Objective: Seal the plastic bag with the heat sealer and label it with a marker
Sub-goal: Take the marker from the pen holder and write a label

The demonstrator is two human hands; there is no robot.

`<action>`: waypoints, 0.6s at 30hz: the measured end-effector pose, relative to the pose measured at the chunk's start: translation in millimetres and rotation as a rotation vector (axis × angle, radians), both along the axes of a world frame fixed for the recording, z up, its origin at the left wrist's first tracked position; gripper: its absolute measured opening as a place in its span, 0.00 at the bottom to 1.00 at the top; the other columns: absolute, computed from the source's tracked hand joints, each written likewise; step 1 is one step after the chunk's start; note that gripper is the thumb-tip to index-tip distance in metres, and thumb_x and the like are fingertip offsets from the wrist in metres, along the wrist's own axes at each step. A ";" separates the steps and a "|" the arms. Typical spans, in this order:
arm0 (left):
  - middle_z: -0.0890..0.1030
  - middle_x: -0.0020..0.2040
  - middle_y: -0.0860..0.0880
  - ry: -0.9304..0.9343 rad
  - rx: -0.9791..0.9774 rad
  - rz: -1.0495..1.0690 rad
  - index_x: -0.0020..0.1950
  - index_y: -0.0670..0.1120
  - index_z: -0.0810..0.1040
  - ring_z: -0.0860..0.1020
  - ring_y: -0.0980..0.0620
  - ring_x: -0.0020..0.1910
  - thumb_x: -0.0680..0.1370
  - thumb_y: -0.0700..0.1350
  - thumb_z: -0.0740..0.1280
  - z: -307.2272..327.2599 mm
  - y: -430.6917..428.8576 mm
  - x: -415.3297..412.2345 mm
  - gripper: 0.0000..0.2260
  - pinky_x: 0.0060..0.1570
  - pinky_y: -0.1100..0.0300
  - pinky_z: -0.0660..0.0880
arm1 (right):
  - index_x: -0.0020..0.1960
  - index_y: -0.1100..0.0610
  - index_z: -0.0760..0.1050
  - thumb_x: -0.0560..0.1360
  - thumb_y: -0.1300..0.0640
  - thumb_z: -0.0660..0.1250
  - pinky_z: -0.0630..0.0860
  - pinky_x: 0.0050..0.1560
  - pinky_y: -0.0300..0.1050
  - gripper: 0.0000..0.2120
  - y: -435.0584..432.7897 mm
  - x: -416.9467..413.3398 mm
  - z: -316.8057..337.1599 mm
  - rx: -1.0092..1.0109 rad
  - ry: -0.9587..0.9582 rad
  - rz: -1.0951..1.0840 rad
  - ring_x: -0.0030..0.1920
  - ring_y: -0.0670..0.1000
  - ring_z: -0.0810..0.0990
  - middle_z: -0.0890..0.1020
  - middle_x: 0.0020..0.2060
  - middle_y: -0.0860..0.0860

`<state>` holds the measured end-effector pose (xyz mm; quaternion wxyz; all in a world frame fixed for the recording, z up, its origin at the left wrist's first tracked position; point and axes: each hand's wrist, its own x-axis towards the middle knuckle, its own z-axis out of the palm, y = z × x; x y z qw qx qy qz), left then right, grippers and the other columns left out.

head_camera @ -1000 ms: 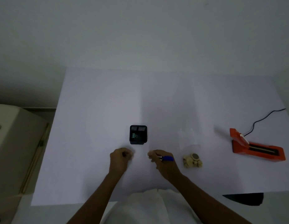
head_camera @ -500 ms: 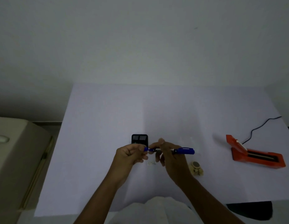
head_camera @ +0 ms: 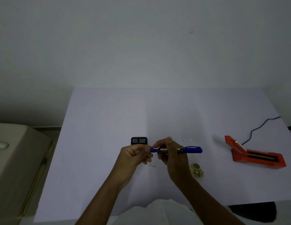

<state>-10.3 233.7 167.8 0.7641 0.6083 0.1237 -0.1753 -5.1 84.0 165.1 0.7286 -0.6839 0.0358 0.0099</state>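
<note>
Head view: blue marker (head_camera: 177,150) held level above the white table (head_camera: 99,127), right hand (head_camera: 173,157) wrapped round the mid-barrel, left hand (head_camera: 135,154) pinched shut on the cap end. Light, rigid, smooth plastic by the look of it; best gripped at the barrel, cap pulled straight off. Clear plastic bag (head_camera: 186,141) faintly visible behind the right hand, its contents (head_camera: 196,170) beside the wrist; probably thin, limp, slippery. Orange heat sealer (head_camera: 257,157) well apart at right, lid up.
</note>
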 end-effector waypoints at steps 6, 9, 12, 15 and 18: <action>0.83 0.39 0.43 0.076 -0.133 -0.009 0.49 0.41 0.84 0.80 0.50 0.36 0.71 0.48 0.68 2.6 -12.9 0.7 0.13 0.39 0.61 0.77 | 0.31 0.53 0.70 0.68 0.24 0.58 0.67 0.30 0.34 0.31 6.0 8.0 6.7 -0.021 0.018 -0.202 0.26 0.44 0.68 0.71 0.24 0.47; 0.83 0.40 0.43 0.113 -0.201 -0.001 0.49 0.42 0.84 0.80 0.51 0.36 0.71 0.47 0.68 3.7 -18.1 0.3 0.12 0.40 0.60 0.78 | 0.29 0.54 0.66 0.69 0.24 0.56 0.64 0.27 0.33 0.32 7.5 11.2 12.0 -0.042 -0.011 -0.222 0.23 0.43 0.65 0.67 0.21 0.45; 0.83 0.40 0.43 0.118 -0.243 0.008 0.50 0.41 0.83 0.80 0.51 0.36 0.71 0.45 0.68 5.6 -22.6 1.9 0.12 0.40 0.61 0.78 | 0.29 0.53 0.65 0.70 0.25 0.55 0.63 0.25 0.32 0.31 11.1 13.1 15.3 -0.058 -0.035 -0.248 0.22 0.41 0.64 0.67 0.19 0.44; 0.83 0.39 0.43 0.096 -0.241 0.023 0.50 0.40 0.83 0.79 0.51 0.35 0.71 0.44 0.68 7.0 -22.8 4.9 0.12 0.40 0.61 0.78 | 0.27 0.51 0.67 0.76 0.37 0.60 0.64 0.26 0.36 0.25 12.9 16.8 16.8 -0.028 0.003 -0.285 0.22 0.42 0.65 0.67 0.19 0.45; 0.83 0.39 0.43 0.076 -0.217 0.025 0.50 0.39 0.83 0.79 0.51 0.35 0.71 0.44 0.68 6.7 -20.7 8.0 0.12 0.40 0.62 0.78 | 0.28 0.54 0.65 0.81 0.59 0.59 0.65 0.25 0.36 0.22 13.6 20.4 12.8 -0.041 0.001 -0.308 0.20 0.41 0.65 0.67 0.18 0.46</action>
